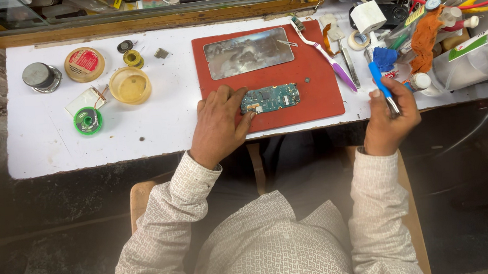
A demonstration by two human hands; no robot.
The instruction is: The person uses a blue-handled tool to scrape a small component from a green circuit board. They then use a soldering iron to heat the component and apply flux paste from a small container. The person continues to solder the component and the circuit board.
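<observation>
With your left hand [219, 124] only pinning the circuit board [270, 98] on the red mat [315, 101] and your right hand [389, 123] gripping the blue-handled tool [383, 88], a slip could scratch the board.

On the red mat [315, 101] lies a green circuit board [270, 98] — the left hand [219, 126] rests flat beside it, fingertips touching its left end. Above the board, on the same mat, sits a shiny metal plate [248, 52]. Right of the mat, the right hand [389, 123] grips a blue-handled tool [382, 87] — raised off the mat. A toothbrush [323, 54] lies across the mat's right edge.
</observation>
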